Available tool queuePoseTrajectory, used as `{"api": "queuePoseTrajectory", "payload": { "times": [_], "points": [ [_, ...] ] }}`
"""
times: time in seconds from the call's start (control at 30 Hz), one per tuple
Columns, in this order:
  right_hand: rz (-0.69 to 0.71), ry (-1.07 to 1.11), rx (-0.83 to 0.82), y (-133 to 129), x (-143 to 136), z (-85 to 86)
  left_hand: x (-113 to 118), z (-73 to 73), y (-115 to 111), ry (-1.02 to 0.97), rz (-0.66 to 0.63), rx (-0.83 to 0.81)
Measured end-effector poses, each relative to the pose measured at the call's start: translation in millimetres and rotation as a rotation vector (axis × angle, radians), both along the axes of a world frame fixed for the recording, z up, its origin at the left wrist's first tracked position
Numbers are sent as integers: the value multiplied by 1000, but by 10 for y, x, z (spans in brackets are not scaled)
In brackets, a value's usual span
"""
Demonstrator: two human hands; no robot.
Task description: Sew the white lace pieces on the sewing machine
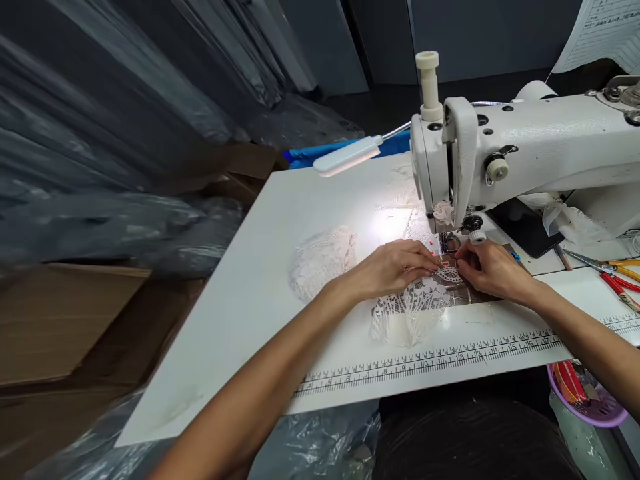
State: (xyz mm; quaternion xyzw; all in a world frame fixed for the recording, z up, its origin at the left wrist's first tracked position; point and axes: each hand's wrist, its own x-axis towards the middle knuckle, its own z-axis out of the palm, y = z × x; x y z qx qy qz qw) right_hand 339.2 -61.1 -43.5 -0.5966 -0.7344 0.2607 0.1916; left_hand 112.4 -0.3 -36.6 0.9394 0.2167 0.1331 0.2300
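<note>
White lace fabric (417, 310) lies on the sewing machine table, partly over a brown plate below the needle area. My left hand (400, 265) rests on the lace just left of the presser foot (449, 241), its fingers together and pressing the fabric. My right hand (487, 267) is right of the foot, thumb and index finger pinched at the edge of the lace; what lies between the fingertips is too small to make out. The white sewing machine (540, 143) stands over both hands. Its lamp (349, 156) lights the fabric.
A crumpled lace pile (325, 260) sits left of my left hand. Right of the machine head lie a black phone (525, 227), scissors (590, 260) and red-handled snips (620, 290). A printed ruler (425, 363) runs along the front edge. A purple basket (600, 417) is below the table.
</note>
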Motion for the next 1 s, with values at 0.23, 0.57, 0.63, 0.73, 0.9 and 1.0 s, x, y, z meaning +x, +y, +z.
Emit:
{"api": "queuePoseTrajectory", "payload": {
  "times": [0.23, 0.57, 0.63, 0.73, 0.9, 1.0],
  "points": [
    [41, -34, 52, 14, 51, -38, 54, -171, 122, -79, 5, -131],
    [335, 107, 84, -68, -119, -35, 85, 50, -80, -44, 61, -87],
    [303, 149, 54, -76, -130, -31, 61, 64, -78, -57, 89, -168],
    [259, 195, 16, -84, -122, -5, 25, 57, -91, -114, 159, -320],
    [264, 277, -93, -114, -127, 34, 11, 116, -159, -107, 236, -530],
    [262, 481, -365, -134, -201, 30, 46, 203, -102, -6, 247, -485]
  ]
}}
